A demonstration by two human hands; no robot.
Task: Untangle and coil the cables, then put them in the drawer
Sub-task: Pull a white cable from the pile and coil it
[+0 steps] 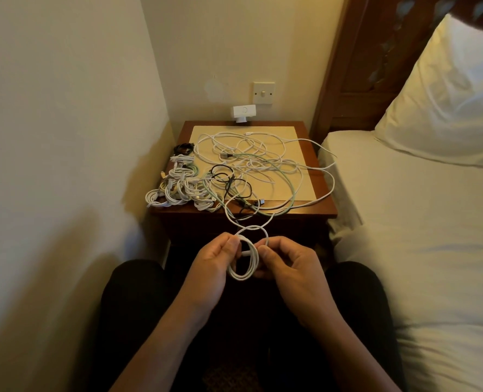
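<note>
In the head view, a small coil of white cable point(244, 263) is held just in front of the table point(327, 210), between the two hands. It is pinched on its left side by the curled thumb and fingers of the left hand point(213, 260), and on its upper right side by the fingertips of the right hand point(289, 264). From the coil, the cable's free length is led up over the table's front edge into a loose tangle of cables point(258, 162), white, pale green and black, spread across the table top. Coiled bundles point(178, 188) are gathered along the table's left edge. A white device point(244, 111) is seen at the table's back edge, below a wall switch point(263, 93). A bed point(404, 222) with a pillow point(446, 94) is set just right of the table.
</note>
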